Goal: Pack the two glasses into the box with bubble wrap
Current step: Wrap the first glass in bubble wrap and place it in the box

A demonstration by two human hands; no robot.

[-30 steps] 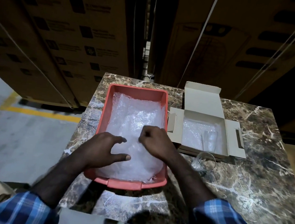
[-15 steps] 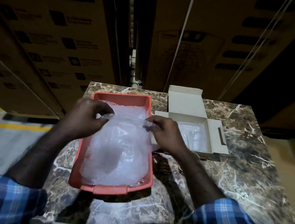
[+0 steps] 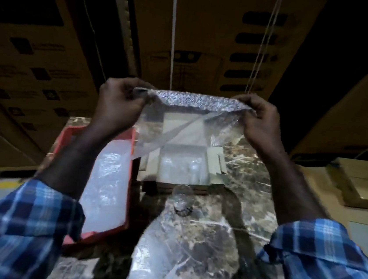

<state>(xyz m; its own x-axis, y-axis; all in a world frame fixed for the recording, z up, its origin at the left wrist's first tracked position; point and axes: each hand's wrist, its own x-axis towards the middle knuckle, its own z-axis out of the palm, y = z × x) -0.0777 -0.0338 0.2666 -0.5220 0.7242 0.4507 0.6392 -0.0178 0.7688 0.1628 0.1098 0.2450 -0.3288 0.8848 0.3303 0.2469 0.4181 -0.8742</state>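
On the left of the marble worktop (image 3: 188, 250) lies a red tray (image 3: 126, 201), running from near to far, with more bubble wrap (image 3: 104, 187) lying flat inside it. A blue checked sleeve (image 3: 19, 224) crosses the tray's near end. Above the tray's far end the left hand (image 3: 118, 106) is raised, its fingers (image 3: 136, 88) curled and pinching the left top corner of a sheet of bubble wrap (image 3: 190, 117). The sheet hangs stretched between both hands, its top edge bunched and glinting, its lower part thin enough to see through.

Behind the sheet, toward the far middle of the worktop, sits the open cardboard box (image 3: 182, 162), lid flap standing at the far side and side flaps spread. Something clear and wrapped lies inside it, too blurred to make out. Just near the box, on the bare marble, stands one clear glass (image 3: 181, 198), apart from the tray.

On the right, the right hand (image 3: 260, 123) grips the sheet's other top corner with curled fingers (image 3: 244, 100). Further right, beyond the worktop's edge, flat cardboard pieces (image 3: 361, 182) lie stacked. Large printed cartons (image 3: 40, 42) fill the far background.
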